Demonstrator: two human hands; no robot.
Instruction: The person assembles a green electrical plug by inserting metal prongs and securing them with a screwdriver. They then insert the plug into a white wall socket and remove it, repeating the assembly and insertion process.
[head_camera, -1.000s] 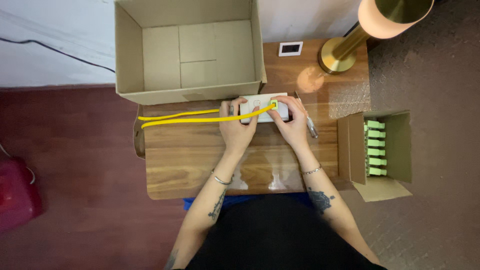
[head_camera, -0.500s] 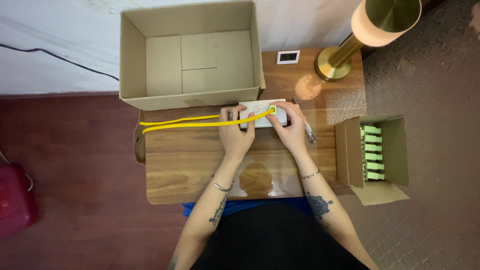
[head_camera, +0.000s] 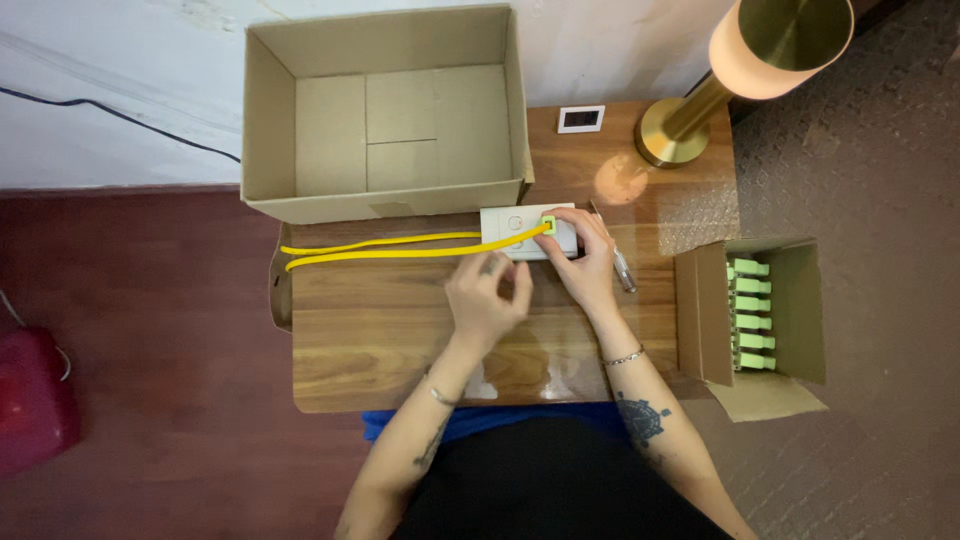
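Overhead, looking down on a wooden desk (head_camera: 400, 340). Right hand (head_camera: 585, 265) rests on a white rectangular device (head_camera: 515, 222) lying flat near the desk's far edge, fingers closed around its right end beside a small green plug (head_camera: 549, 224). A doubled yellow cable (head_camera: 390, 247) runs left from that plug across the desk to its left edge. Left hand (head_camera: 487, 300) hovers just nearer than the device, fingers loosely curled together, holding nothing, apart from the device. Large open cardboard box (head_camera: 385, 110) sits just behind the device. Brass lamp (head_camera: 720, 85) at far right. Small carton (head_camera: 755, 315) of green parts stands off the desk's right side.
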